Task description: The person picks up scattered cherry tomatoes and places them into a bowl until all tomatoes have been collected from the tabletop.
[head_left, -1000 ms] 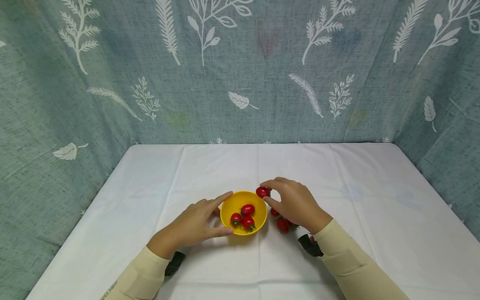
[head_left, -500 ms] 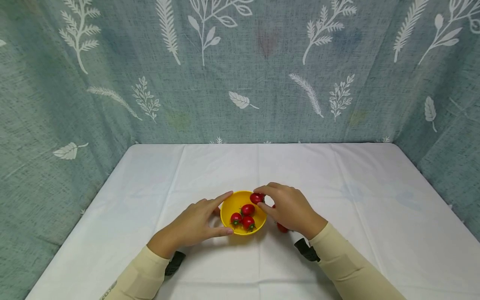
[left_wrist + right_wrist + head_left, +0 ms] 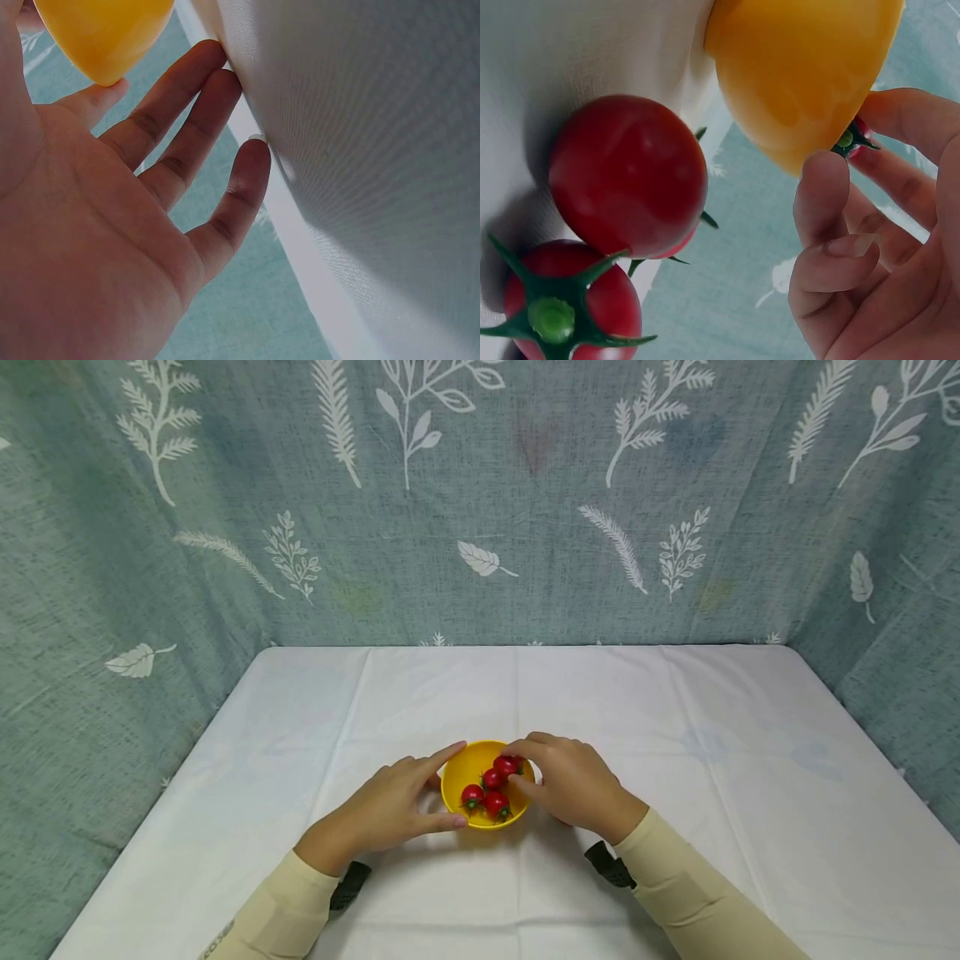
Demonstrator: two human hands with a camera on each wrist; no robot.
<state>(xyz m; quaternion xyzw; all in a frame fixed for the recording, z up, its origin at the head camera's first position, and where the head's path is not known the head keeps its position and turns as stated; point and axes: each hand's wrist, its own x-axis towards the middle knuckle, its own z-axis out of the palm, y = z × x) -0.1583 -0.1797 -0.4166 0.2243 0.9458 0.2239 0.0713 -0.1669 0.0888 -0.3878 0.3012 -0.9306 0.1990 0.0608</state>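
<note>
A yellow bowl [image 3: 461, 768] stands on the white cloth. My left hand [image 3: 390, 807] holds it from the left, thumb and forefinger at opposite sides of the rim; its other fingers [image 3: 202, 112] reach down to the cloth. Inside the bowl lie three cherry tomatoes [image 3: 472, 797]. My right hand [image 3: 577, 783] pinches another cherry tomato [image 3: 507, 766] between thumb and forefinger, just inside the right rim. In the right wrist view, its green stem end shows past the bowl's edge, the rest being mostly hidden.
Under the right hand, more cherry tomatoes [image 3: 628, 176] lie on the cloth right of the bowl, nearly all hidden in the head view. A patterned green curtain [image 3: 480, 593] hangs behind the white-covered table [image 3: 420, 693] and along both sides.
My right hand has carried its cherry tomato leftward and down, from beside the rim to inside the bowl, beside those there. The left hand and bowl have stayed put.
</note>
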